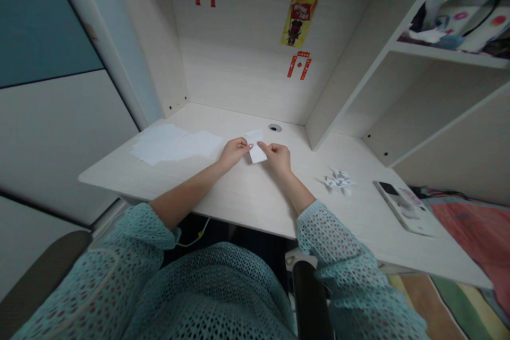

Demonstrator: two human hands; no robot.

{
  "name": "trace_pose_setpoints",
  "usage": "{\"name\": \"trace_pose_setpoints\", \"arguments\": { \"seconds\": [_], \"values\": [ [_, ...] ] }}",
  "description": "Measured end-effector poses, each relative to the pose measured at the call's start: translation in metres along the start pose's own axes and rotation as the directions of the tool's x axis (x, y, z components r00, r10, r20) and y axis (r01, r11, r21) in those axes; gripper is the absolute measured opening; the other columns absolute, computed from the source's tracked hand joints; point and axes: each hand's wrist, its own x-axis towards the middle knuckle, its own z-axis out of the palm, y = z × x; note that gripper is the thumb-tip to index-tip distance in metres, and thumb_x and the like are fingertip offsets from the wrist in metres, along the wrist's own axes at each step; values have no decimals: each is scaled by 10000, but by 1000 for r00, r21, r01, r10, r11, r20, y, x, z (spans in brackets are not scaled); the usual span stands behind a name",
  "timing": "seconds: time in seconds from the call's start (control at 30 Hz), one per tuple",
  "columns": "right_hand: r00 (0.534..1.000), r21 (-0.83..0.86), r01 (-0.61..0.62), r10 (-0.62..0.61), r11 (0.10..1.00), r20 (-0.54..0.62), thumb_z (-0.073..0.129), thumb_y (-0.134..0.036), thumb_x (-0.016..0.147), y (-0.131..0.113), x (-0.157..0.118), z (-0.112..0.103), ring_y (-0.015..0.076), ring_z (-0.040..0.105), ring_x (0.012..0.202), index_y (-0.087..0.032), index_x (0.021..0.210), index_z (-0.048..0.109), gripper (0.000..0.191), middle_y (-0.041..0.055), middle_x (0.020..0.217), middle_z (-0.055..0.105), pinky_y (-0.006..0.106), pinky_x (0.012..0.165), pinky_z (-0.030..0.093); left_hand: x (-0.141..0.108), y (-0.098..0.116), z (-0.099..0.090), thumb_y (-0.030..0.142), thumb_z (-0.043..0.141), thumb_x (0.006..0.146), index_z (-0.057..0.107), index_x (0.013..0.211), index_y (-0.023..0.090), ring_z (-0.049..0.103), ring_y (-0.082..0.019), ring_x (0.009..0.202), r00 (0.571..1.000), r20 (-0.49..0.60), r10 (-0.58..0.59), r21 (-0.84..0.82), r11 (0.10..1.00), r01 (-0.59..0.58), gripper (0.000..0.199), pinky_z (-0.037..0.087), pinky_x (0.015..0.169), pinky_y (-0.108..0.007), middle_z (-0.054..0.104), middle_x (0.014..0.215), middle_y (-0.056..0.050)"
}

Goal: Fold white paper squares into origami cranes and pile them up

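A small folded piece of white paper [257, 154] is held between my two hands, a little above the middle of the desk. My left hand [236, 152] pinches its left edge between thumb and fingers. On the other side my right hand [278, 157] grips the paper's right edge, thumb on top and fingers curled. The underside of the paper and the fingertips behind it are hidden. To the right lies a small cluster of folded white paper cranes [338, 181]. Loose white paper sheets [167, 143] are spread at the left.
The pale desk [247, 202] has a round cable hole [274, 128] near its back wall. A phone [403, 208] lies at the right. An upright panel [350, 53] rises behind the cranes, beside shelves holding a bag [466, 18]. A dark chair armrest [313, 297] is below.
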Motion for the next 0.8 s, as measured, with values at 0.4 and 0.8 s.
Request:
{"name": "trace_pose_setpoints", "arguments": {
  "seconds": [0.4,0.8],
  "values": [
    [974,342,-41,-39,939,225,542,-596,697,14,4,17,107,411,516,-159,599,581,449,-1,542,509,232,492,319,1,4,-3,391,708,609,481,593,177,441,-89,508,989,-100,-105,-53,994,100,312,291,529,-216,560,560,23],
    [975,22,191,-192,981,110,443,-484,818,7,-3,9,119,456,556,-166,629,590,398,2,584,552,230,535,312,0,9,-1,384,733,595,608,771,153,596,-150,691,999,-46,-18,-68,998,15,315,427,647,-242,668,705,-31]
  ]
}}
